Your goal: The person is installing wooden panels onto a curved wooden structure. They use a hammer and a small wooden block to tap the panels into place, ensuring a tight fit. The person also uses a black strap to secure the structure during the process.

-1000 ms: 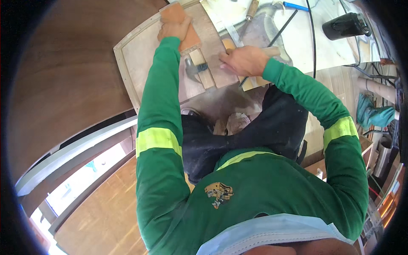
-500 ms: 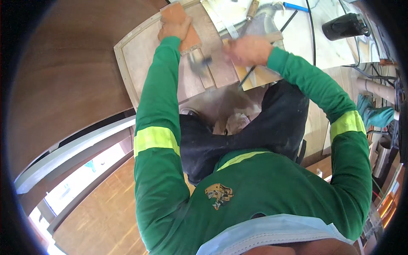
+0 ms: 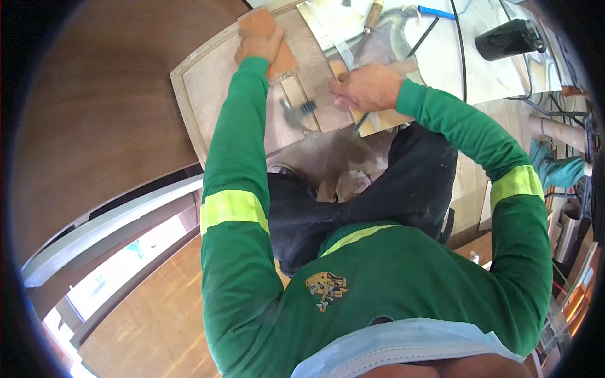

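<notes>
At the top middle, my left hand (image 3: pixel 259 44) has its fingers wrapped over an orange flat piece (image 3: pixel 282 63) lying on a framed pale plywood panel (image 3: pixel 217 101). My right hand (image 3: pixel 365 88) grips a wooden-handled hammer, whose blurred metal head (image 3: pixel 297 113) is low over a narrow wood strip (image 3: pixel 292 87) below the orange piece. To the right of the panel, partly under my right hand, lies a yellowish board (image 3: pixel 384 123). Just beyond that hand are a metal straightedge (image 3: pixel 345 49) and a black rod (image 3: pixel 423 36).
A wooden-handled tool (image 3: pixel 372 17), a blue tool (image 3: pixel 436 12), a black cylindrical container (image 3: pixel 507 39) and a cable lie on the marbled sheet (image 3: pixel 491 75). A brown wall (image 3: pixel 101 113) stands left. Pipes, cables and teal cloth (image 3: pixel 554 164) crowd the right side.
My right hand and the hammer rose slightly to the right, blurred, half a second ago, and have since come slightly back left and down. My left hand stays on the orange piece.
</notes>
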Action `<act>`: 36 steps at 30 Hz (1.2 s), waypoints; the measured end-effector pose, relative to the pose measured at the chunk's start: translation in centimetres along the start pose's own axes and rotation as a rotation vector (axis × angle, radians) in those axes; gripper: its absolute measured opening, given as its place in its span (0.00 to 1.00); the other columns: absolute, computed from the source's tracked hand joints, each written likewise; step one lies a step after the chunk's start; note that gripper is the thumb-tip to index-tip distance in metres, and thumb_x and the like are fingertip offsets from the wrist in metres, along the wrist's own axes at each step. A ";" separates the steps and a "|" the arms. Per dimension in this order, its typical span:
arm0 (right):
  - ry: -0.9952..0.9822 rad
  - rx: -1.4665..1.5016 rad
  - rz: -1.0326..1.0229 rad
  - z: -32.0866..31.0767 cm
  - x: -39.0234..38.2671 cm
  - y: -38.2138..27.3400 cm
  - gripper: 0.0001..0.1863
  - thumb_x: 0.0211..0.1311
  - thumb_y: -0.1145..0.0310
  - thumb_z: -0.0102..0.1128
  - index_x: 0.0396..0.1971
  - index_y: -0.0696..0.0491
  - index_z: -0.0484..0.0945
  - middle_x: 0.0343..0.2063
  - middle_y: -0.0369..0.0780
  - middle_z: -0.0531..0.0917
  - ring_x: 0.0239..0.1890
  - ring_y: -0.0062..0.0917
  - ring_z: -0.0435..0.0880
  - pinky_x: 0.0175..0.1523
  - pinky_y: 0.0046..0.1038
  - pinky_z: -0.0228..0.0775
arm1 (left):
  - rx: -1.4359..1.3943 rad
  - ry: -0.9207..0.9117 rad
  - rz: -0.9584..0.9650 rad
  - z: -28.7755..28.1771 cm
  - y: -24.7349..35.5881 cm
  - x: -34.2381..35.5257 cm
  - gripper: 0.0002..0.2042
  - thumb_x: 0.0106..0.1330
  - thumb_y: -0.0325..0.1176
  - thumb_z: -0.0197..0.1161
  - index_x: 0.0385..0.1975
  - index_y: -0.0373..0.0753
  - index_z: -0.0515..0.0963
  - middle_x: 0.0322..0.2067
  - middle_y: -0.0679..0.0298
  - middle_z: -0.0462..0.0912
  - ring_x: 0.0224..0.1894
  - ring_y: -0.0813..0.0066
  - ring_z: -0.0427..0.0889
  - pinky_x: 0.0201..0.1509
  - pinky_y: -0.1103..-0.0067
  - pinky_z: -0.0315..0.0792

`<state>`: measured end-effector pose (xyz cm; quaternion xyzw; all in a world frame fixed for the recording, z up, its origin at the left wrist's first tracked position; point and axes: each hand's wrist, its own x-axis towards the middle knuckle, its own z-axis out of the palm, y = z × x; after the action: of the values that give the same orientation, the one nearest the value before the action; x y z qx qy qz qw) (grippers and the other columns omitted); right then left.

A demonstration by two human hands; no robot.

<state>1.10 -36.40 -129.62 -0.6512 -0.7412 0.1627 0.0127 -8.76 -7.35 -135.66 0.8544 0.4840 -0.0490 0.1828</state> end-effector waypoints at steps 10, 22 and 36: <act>0.042 -0.035 -0.068 0.4 0.4 1.6 0.18 0.72 0.50 0.54 0.48 0.48 0.78 0.34 0.47 0.84 0.37 0.50 0.86 0.40 0.51 0.79 | -0.004 0.098 -0.001 0.8 0.1 -0.2 0.63 0.54 0.78 0.53 0.70 0.16 0.54 0.61 0.38 0.77 0.64 0.47 0.77 0.67 0.63 0.71; 0.045 0.034 0.106 -0.6 -0.1 1.4 0.19 0.71 0.50 0.57 0.47 0.50 0.80 0.35 0.49 0.86 0.39 0.51 0.86 0.42 0.51 0.79 | -0.017 0.104 -0.025 0.8 0.7 -0.7 0.65 0.52 0.78 0.55 0.71 0.16 0.49 0.61 0.40 0.78 0.64 0.47 0.78 0.68 0.63 0.70; -0.007 0.077 0.067 -1.0 -0.3 2.3 0.21 0.70 0.51 0.57 0.54 0.50 0.79 0.35 0.50 0.86 0.39 0.52 0.86 0.42 0.52 0.78 | 0.000 0.068 -0.007 0.2 0.7 -1.1 0.59 0.55 0.79 0.51 0.67 0.22 0.66 0.62 0.40 0.76 0.65 0.46 0.77 0.68 0.62 0.70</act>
<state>3.63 -36.28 -129.24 -0.6742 -0.7121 0.1937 0.0299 -8.69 -8.63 -135.39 0.8538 0.4931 -0.0206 0.1660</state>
